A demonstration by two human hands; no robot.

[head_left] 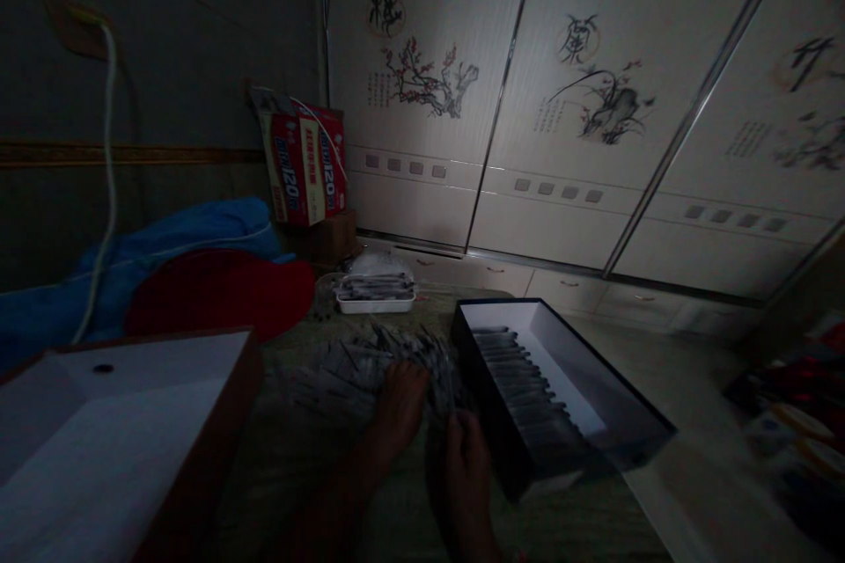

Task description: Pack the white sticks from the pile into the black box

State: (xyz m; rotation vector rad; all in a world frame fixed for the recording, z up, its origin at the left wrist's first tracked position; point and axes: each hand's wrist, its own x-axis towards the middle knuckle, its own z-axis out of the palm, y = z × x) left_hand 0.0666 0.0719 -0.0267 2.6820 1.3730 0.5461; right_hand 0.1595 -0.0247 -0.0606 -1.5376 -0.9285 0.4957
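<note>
A loose pile of thin dark sticks, perhaps pens [349,361], lies spread over the table. My left hand [404,391] rests at the right part of this pile, its fingers curled down; whatever is under them is hidden. Closer to the dark box, my right hand [467,449] is raised with thumb and fingers around a thin, pale, upright stick, too dim to name for sure. The dark box [634,400] with a white inside stands just right of that hand and holds a row of similar dark sticks [521,374].
An open box with a white inside [151,396] stands at the left. Behind the pile is a white tray [376,305] of sticks. A red cushion-like item [224,290], blue cloth [198,229] and a red package [307,163] lie farther back.
</note>
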